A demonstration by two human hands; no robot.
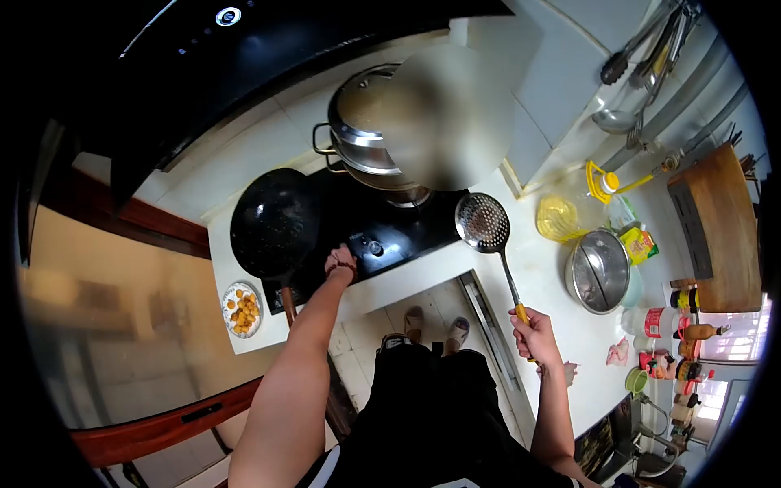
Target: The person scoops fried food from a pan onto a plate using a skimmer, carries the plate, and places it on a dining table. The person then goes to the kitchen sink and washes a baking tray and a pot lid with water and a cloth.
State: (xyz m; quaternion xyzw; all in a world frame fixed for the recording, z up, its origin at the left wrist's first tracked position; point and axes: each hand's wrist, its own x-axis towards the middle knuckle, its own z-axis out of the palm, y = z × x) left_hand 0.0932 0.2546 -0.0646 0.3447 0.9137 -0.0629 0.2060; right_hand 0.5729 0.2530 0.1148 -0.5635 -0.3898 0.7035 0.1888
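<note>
My right hand (pixel 534 335) is closed round the yellow handle of a perforated skimmer (pixel 483 224). The skimmer's round head is over the right end of the black stove (pixel 389 260), near the counter. At the stove's front, my left hand (pixel 340 260) has its fingers curled down beside a round control knob (pixel 375 248); what lies under the fingers is hidden. A dark wok (pixel 273 221) sits left of that hand, its brown handle pointing toward me. Behind stands a lidded steel pot (pixel 362 122), its right part covered by a blurred patch.
A plate (pixel 258 314) of golden fried pieces rests at the counter's left end. To the right are an oil jug (pixel 561 216), a steel bowl (pixel 579 276), a yellow-green packet (pixel 639 245) and several condiment bottles (pixel 656 322). Utensils (pixel 617 120) hang on the wall; a range hood (pixel 268 57) juts overhead.
</note>
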